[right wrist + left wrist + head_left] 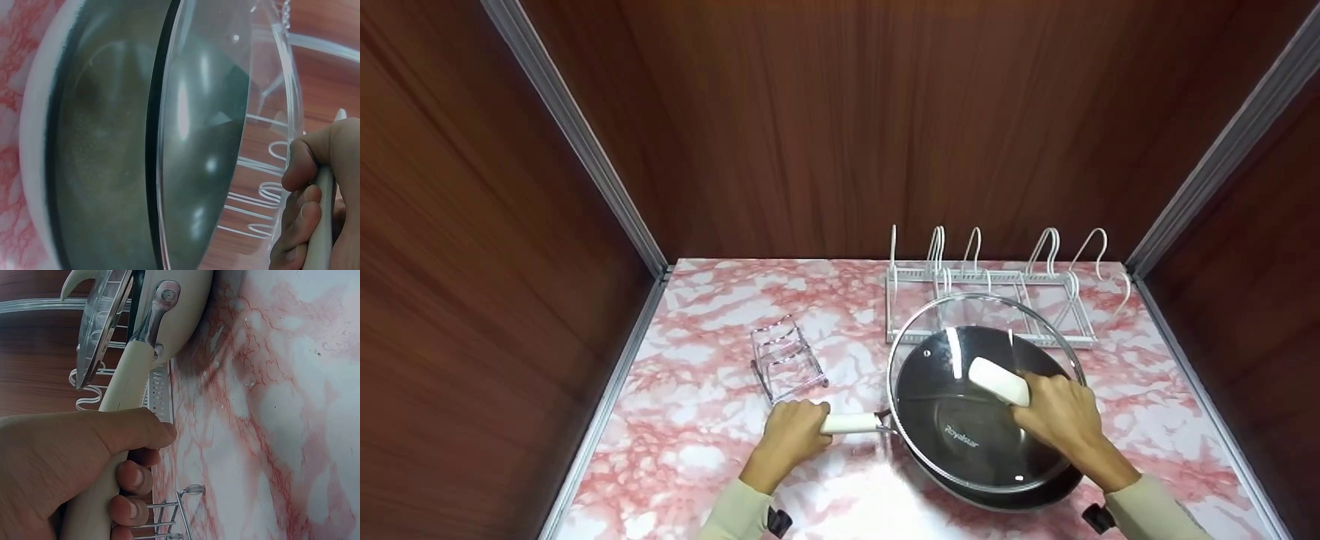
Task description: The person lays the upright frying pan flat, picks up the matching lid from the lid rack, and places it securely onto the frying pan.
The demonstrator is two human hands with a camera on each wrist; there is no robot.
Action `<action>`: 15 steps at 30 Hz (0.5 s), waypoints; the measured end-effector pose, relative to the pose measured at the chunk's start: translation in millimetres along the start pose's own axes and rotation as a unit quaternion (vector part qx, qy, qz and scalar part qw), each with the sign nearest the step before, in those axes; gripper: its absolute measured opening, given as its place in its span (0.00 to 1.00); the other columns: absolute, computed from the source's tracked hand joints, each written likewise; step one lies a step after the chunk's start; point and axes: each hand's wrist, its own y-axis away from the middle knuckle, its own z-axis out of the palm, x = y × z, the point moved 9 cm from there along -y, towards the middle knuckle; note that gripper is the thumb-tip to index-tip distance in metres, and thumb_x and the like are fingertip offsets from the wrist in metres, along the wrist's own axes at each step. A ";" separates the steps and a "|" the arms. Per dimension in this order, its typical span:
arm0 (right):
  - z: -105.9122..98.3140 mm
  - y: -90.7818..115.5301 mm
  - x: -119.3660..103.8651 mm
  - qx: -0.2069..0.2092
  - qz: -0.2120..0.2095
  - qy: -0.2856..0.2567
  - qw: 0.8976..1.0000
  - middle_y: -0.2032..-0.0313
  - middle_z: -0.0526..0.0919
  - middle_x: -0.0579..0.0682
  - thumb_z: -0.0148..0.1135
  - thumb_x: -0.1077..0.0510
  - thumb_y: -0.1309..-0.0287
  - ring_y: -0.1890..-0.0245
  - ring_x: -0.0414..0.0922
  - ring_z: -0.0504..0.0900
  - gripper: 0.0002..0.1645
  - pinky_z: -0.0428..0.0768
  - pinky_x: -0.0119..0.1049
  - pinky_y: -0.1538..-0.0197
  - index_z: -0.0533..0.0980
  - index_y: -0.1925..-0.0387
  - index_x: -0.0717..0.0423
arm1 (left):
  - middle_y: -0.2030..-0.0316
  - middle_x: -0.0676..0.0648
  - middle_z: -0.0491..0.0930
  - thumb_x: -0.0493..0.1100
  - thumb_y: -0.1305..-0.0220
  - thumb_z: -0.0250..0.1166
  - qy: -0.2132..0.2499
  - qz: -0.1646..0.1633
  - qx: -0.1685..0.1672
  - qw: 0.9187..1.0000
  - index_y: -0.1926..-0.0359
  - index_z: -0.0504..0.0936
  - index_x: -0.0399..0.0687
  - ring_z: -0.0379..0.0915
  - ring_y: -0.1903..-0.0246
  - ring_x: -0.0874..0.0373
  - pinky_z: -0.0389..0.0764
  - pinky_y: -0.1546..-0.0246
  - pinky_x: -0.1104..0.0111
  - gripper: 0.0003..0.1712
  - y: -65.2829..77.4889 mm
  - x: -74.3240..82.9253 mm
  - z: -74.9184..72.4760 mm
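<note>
A frying pan (997, 498) with a dark inside and pale outer wall stands at the right front of the marbled table. My left hand (796, 433) grips its cream handle (851, 423); in the left wrist view, thumb and fingers wrap around the handle (128, 379). My right hand (1057, 412) holds the cream knob handle (999, 381) of a clear glass lid (941, 457) marked "Royalstar". The right wrist view shows the lid (197, 107) raised and tilted above the pan's dark interior (104, 140), with a gap between their rims. Part of the pan shows through the glass.
Behind the pan is a white wire pot rack (915, 274) with upright loops, partly seen through the lid. A small chrome wire rack (787, 356) lies to the left, just beyond my left hand. Brown wood-grain panels (840, 135) with metal edge strips enclose the table.
</note>
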 end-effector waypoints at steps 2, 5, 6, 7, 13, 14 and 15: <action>0.8 -0.1 0.2 -0.001 0.000 0.003 1.000 0.78 0.84 0.61 0.69 0.58 0.60 0.81 0.59 0.80 0.20 0.71 0.56 0.81 0.86 0.60 0.60 | 0.84 0.53 0.73 0.48 0.55 0.79 0.002 -0.001 -0.002 1.000 0.77 0.74 0.53 0.68 0.85 0.52 0.65 0.83 0.59 0.19 0.1 -0.5 0.2; 2.2 -0.1 0.9 -0.003 -0.001 0.005 1.000 0.79 0.84 0.61 0.70 0.56 0.59 0.81 0.59 0.80 0.17 0.71 0.56 0.81 0.86 0.64 0.60 | 0.84 0.53 0.73 0.47 0.55 0.79 0.007 -0.003 -0.004 1.000 0.77 0.74 0.53 0.69 0.85 0.52 0.65 0.83 0.59 0.19 0.1 -0.8 -0.1; 2.6 0.1 0.9 -0.004 -0.002 0.006 1.000 0.79 0.83 0.60 0.71 0.56 0.59 0.82 0.59 0.79 0.16 0.71 0.56 0.81 0.85 0.65 0.60 | 0.84 0.53 0.73 0.47 0.55 0.79 0.008 -0.003 -0.004 1.000 0.77 0.74 0.53 0.69 0.85 0.52 0.66 0.83 0.58 0.19 0.1 -0.9 -0.3; 2.9 0.3 1.0 -0.004 -0.004 0.006 1.000 0.80 0.83 0.60 0.71 0.56 0.59 0.82 0.58 0.79 0.14 0.71 0.56 0.81 0.84 0.67 0.60 | 0.84 0.53 0.74 0.47 0.55 0.80 0.010 -0.004 -0.004 1.000 0.76 0.74 0.53 0.70 0.85 0.51 0.66 0.83 0.58 0.19 0.1 -0.9 -0.3; 5.2 0.8 1.5 -0.008 -0.014 0.007 1.000 0.82 0.81 0.56 0.70 0.57 0.59 0.84 0.53 0.76 0.10 0.71 0.54 0.81 0.82 0.72 0.58 | 0.83 0.53 0.74 0.47 0.54 0.79 0.017 -0.008 -0.014 1.000 0.76 0.75 0.53 0.70 0.84 0.51 0.67 0.82 0.58 0.18 -0.2 -1.9 1.0; 5.8 1.0 2.1 -0.010 -0.013 0.006 1.000 0.82 0.80 0.55 0.70 0.57 0.59 0.84 0.52 0.75 0.10 0.71 0.53 0.81 0.82 0.72 0.58 | 0.83 0.53 0.74 0.48 0.54 0.79 0.018 -0.009 -0.016 1.000 0.76 0.75 0.53 0.70 0.84 0.51 0.67 0.82 0.58 0.18 -0.3 -2.1 1.4; 6.3 1.2 2.7 -0.013 -0.013 0.006 1.000 0.83 0.80 0.55 0.70 0.57 0.59 0.84 0.52 0.75 0.10 0.71 0.52 0.81 0.82 0.72 0.58 | 0.83 0.53 0.74 0.48 0.54 0.79 0.018 -0.010 -0.019 1.000 0.75 0.75 0.53 0.70 0.84 0.51 0.67 0.81 0.58 0.18 -0.4 -2.2 1.9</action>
